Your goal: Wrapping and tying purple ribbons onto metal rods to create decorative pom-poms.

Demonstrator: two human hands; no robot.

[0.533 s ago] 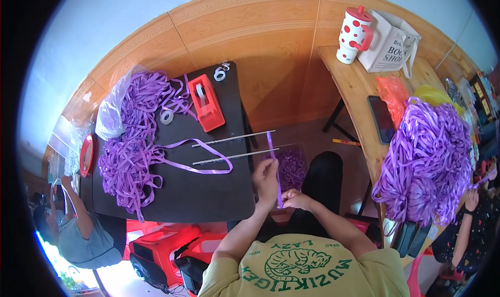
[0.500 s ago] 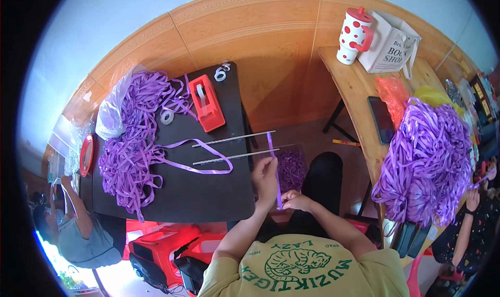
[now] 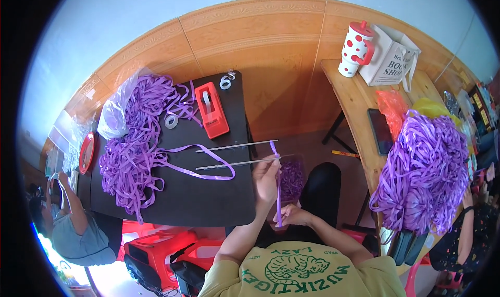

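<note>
Two thin metal rods [image 3: 237, 146] jut side by side over the right edge of the black table. A narrow purple ribbon [image 3: 278, 195] passes over the rods near their tips and hangs down toward me. My left hand [image 3: 266, 181] is closed in a pinch on the ribbon by the nearer rod; its fingertips partly hide that spot. Closer to my body, my right hand [image 3: 292, 214] pinches the ribbon near its lower end. Below the rods stands a clear bin [image 3: 300, 164] holding purple ribbon pieces.
On the black table [image 3: 203, 203] lie a purple ribbon heap [image 3: 127, 161], a red tape dispenser [image 3: 212, 110] and tape rolls [image 3: 171, 121]. The wooden table [image 3: 359, 117] bears a phone [image 3: 380, 132], a dotted tumbler [image 3: 356, 49] and another ribbon heap [image 3: 422, 172]. People sit at both sides.
The whole view has shifted slightly, with the scene lower in it. My right hand has drawn a little toward my body, and more ribbon shows between my hands.
</note>
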